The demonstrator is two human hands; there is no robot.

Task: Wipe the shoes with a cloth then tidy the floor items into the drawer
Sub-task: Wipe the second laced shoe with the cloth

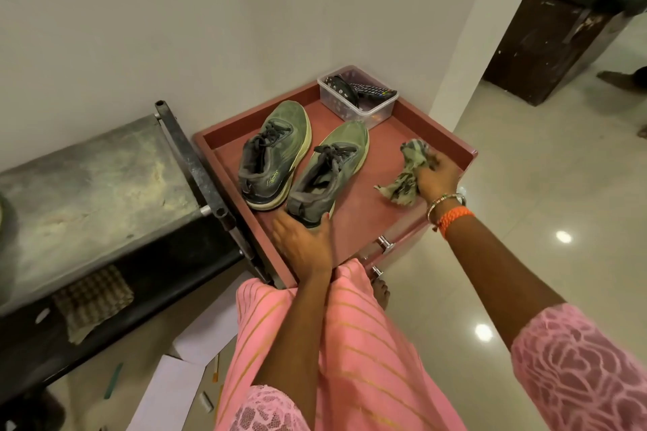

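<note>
Home interior, glossy tiled floor [525, 273], plain wall [175, 28], shoe drawer [434, 140]

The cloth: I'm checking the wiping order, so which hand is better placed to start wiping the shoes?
Probably the right hand: it already grips the cloth in the drawer. The left hand steadies the nearer shoe at its heel.

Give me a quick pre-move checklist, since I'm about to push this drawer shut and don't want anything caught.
1. Both shoes inside the drawer: left shoe and right shoe lie on its floor: ok.
2. Cloth inside the walls: ok.
3. Right hand clear of the drawer: still grips the cloth: not ok.
4. Left hand clear: rests at the right shoe's heel: not ok.
5. Plastic box at the back corner, fits under the frame: cannot tell.
6. Floor items all collected: papers remain on the floor: not ok.
</note>
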